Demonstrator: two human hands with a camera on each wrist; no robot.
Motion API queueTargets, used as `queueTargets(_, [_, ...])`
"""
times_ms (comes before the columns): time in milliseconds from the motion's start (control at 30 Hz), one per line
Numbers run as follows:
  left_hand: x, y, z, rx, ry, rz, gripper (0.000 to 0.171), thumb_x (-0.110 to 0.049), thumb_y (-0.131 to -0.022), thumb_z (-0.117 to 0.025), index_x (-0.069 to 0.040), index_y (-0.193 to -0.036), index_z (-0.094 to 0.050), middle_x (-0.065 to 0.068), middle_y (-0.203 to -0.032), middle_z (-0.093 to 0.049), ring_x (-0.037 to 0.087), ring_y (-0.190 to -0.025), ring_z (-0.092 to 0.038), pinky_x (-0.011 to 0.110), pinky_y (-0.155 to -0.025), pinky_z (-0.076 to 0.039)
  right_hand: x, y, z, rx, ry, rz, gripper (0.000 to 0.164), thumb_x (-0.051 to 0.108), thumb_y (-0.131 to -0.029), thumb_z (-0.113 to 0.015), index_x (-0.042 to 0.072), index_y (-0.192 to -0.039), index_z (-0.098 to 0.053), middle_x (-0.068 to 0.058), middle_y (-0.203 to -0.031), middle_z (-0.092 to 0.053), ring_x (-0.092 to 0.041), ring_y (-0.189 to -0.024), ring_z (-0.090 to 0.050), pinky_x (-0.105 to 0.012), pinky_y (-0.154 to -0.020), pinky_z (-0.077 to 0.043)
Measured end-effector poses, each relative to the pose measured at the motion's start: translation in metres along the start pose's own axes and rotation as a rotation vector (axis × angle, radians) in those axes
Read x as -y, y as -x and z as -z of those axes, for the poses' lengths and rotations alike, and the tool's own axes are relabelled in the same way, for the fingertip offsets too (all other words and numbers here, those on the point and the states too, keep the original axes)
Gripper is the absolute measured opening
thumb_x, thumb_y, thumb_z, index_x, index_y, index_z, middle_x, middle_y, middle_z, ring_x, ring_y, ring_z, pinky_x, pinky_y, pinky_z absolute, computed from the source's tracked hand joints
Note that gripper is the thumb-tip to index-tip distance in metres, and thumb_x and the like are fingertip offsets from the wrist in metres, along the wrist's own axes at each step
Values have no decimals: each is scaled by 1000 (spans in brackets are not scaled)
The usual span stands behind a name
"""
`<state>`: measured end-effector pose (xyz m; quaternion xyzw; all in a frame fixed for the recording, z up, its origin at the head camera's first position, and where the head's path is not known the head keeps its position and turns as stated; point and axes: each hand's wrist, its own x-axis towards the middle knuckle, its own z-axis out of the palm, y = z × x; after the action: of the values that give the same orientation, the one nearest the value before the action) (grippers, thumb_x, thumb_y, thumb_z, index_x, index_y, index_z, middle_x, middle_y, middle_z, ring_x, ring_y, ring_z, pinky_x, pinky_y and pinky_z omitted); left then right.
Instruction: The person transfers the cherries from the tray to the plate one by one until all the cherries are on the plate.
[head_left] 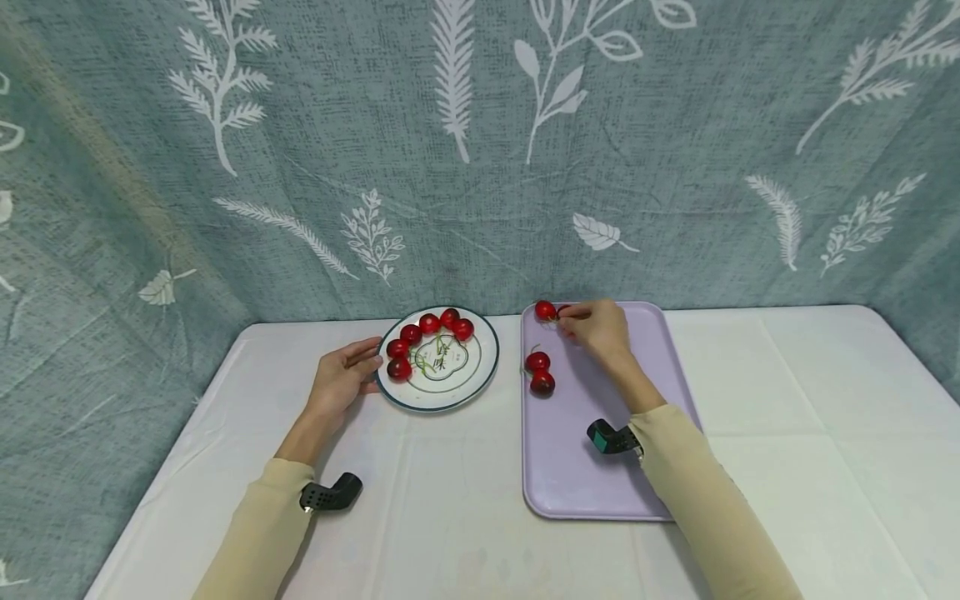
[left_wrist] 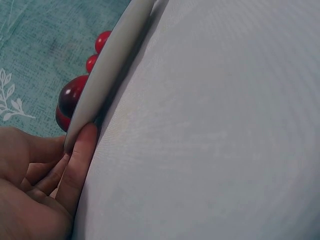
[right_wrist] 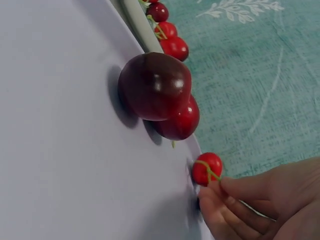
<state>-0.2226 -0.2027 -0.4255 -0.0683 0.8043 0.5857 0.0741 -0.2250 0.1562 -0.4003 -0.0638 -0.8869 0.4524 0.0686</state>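
My left hand point(head_left: 339, 379) grips the left rim of a white plate point(head_left: 457, 387) with a dark blue edge, thumb above and fingers beneath in the left wrist view. Several red cherries point(head_left: 410, 334) form an arc along the plate's left and far side, green stems pointing inward. My right hand point(head_left: 597, 329) is at the far left corner of a lilac tray point(head_left: 577, 467). In the right wrist view its thumb and finger pinch the green stem of a bright red cherry point(right_wrist: 206, 169). Another cherry point(head_left: 563, 312) is partly hidden by the fingers.
Two more cherries, a red one point(head_left: 537, 362) and a darker one point(head_left: 542, 383), lie by the tray's left edge. Tray and plate stand side by side on a white tablecloth point(head_left: 450, 492). Behind the table hangs a green curtain point(head_left: 487, 225) with white leaf prints.
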Motion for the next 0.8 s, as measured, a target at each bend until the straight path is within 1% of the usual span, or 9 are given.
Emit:
queueTargets(100, [0, 0, 0, 2, 3, 2, 45, -7, -101, -53, -2, -145, -45, 21, -140, -50, 2, -83, -59, 18, -64, -57, 1, 1, 2, -54, 39, 23, 15, 9, -89, -69, -1, -97, -77, -15, -82, -74, -17, -66, -68, -17, -56, -45])
queueTargets(200, [0, 0, -1, 0, 6, 9, 45, -7, -101, -53, -3, -145, -45, 20, -140, -50, 2, -83, -59, 18, -64, -57, 2, 1, 4, -97, 78, 55, 15, 9, -88, -69, 1, -97, -78, -14, -82, -74, -21, -70, -67, -23, -61, -46])
queueTargets(333, [0, -1, -2, -6, 11, 19, 45, -7, -101, -53, -3, -145, -46, 19, -140, -51, 2, -83, -59, 18, -65, -58, 5, 1, 6, -121, 98, 65, 16, 11, -88, -69, 2, -98, -78, -13, -85, -75, -25, -76, -67, -29, -66, -48])
queueTargets(467, [0, -1, -2, -9, 8, 20, 44, -7, -101, -53, -4, -145, -47, 18, -140, -51, 2, -81, -59, 18, -64, -58, 12, 1, 8, -105, 104, 81, 16, 11, -88, -69, 2, -97, -78, -13, -89, -75, -27, -81, -68, -31, -66, -49])
queueTargets(600, [0, -1, -1, -8, 7, 14, 44, -7, -101, -53, -4, -145, -47, 18, -139, -52, 2, -80, -59, 18, -64, -57, 19, 2, 10, -64, 87, 127, 14, 10, -88, -70, 1, -96, -78, -14, -92, -74, -27, -85, -69, -29, -65, -50])
queueTargets(700, [-1, -1, -1, -8, 4, 10, 44, -7, -101, -53, -4, -145, -46, 19, -139, -52, 2, -81, -59, 18, -64, -57, 25, 3, 9, -31, 85, 165, 15, 8, -88, -70, 0, -98, -78, -15, -94, -74, -26, -85, -69, -26, -63, -50])
queueTargets(800, [0, -1, -1, -9, 3, 11, 44, -7, -101, -53, -4, -145, -47, 19, -139, -52, 2, -81, -59, 18, -64, -58, 31, 3, 8, -16, 98, 188, 14, 7, -88, -70, 1, -98, -78, -13, -95, -75, -25, -84, -68, -25, -62, -50])
